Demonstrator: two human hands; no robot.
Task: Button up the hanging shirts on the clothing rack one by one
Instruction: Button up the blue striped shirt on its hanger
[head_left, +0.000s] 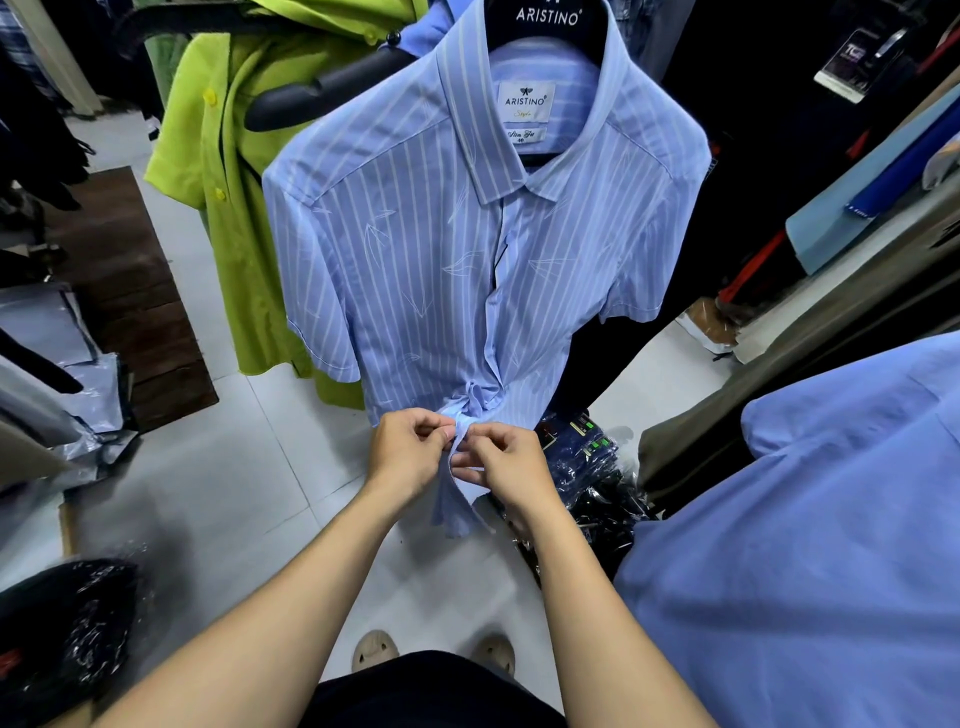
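- The striped blue shirt (441, 249) hangs on a black hanger (545, 21), its front gathered near the hem.
- Left hand (410, 452) and right hand (501, 462) both pinch the shirt's lower placket, fingertips nearly touching.
- A green shirt (228, 197) hangs just left of the striped blue shirt; bare floor (218, 483) lies below it.

Well above the hands, the black hanger (548, 21) is showing the word "ARISTINO" in white letters. Just below it, the white neck label (525, 101) inside the striped shirt (415, 249) is reading "ARISTINO". A smaller size tag (526, 135) under this label is reading "Slim Fit" and "40".
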